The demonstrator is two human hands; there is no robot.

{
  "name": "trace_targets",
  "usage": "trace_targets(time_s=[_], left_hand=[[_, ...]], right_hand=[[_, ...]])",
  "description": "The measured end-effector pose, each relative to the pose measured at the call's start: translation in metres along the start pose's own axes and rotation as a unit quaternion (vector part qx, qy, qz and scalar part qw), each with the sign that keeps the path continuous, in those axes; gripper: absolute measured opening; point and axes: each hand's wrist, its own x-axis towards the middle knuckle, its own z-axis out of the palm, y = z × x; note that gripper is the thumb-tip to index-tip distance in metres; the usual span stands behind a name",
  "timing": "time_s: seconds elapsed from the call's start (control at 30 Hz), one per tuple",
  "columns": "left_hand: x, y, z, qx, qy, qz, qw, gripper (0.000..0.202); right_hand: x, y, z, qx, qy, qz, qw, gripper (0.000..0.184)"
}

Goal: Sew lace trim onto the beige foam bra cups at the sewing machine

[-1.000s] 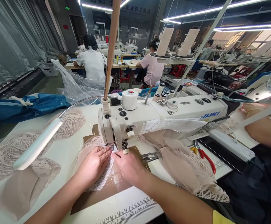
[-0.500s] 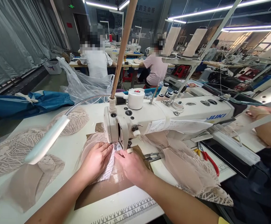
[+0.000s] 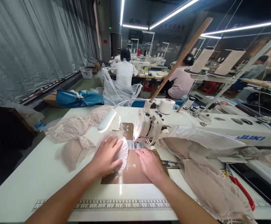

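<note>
My left hand (image 3: pixel 108 155) is laid over a lace-covered beige bra cup (image 3: pixel 124 152), fingers along its top and thumb at its right side, and holds it left of the needle. My right hand (image 3: pixel 150 161) rests on the brown plate (image 3: pixel 132 174), its fingers drawn together near the presser foot (image 3: pixel 135 144). What those fingertips hold, if anything, is hidden. A gap lies between the cup and the presser foot of the white sewing machine (image 3: pixel 147 129). Dark-bladed snips (image 3: pixel 171 164) lie right of my right hand.
More lace cups (image 3: pixel 67 129) lie on the table at left. Beige lace pieces (image 3: pixel 207 177) and red-handled scissors (image 3: pixel 242 189) lie at right. A lamp (image 3: pixel 107 120) hangs over the table; a ruler strip (image 3: pixel 123 205) runs along its front. Two people sit beyond.
My left hand and the bra cup have moved left, away from the needle. My right hand stays close by the presser foot. The camera view has turned left, and the machine appears further right.
</note>
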Motion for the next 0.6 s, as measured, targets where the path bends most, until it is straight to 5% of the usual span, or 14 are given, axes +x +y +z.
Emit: trace_targets(time_s=[0.1, 0.23, 0.33, 0.4, 0.47, 0.53, 0.6], left_hand=[[-0.051, -0.035, -0.014, 0.021, 0.037, -0.060, 0.997, 0.064], [-0.113, -0.085, -0.026, 0.055, 0.035, -0.225, 0.972, 0.040], [-0.142, -0.100, -0.033, 0.054, 0.048, -0.291, 0.954, 0.038], [-0.155, -0.100, -0.033, -0.036, 0.069, -0.332, 0.940, 0.035], [-0.163, -0.094, -0.027, -0.219, 0.112, -0.378, 0.892, 0.037], [-0.165, -0.084, -0.018, -0.400, 0.161, -0.403, 0.807, 0.043], [-0.164, -0.073, -0.008, -0.493, 0.188, -0.399, 0.750, 0.046]], right_hand=[[-0.001, 0.000, -0.001, 0.014, 0.003, -0.004, 1.000, 0.041], [-0.001, 0.005, 0.001, 0.070, 0.022, -0.011, 0.997, 0.040], [-0.002, 0.006, -0.005, 0.169, 0.044, -0.010, 0.985, 0.035], [-0.006, 0.000, -0.017, 0.247, 0.041, -0.005, 0.968, 0.031], [-0.014, -0.015, -0.033, 0.317, 0.001, -0.007, 0.949, 0.028], [-0.023, -0.038, -0.046, 0.381, -0.060, -0.020, 0.922, 0.026], [-0.032, -0.064, -0.051, 0.447, -0.087, -0.052, 0.889, 0.026]])
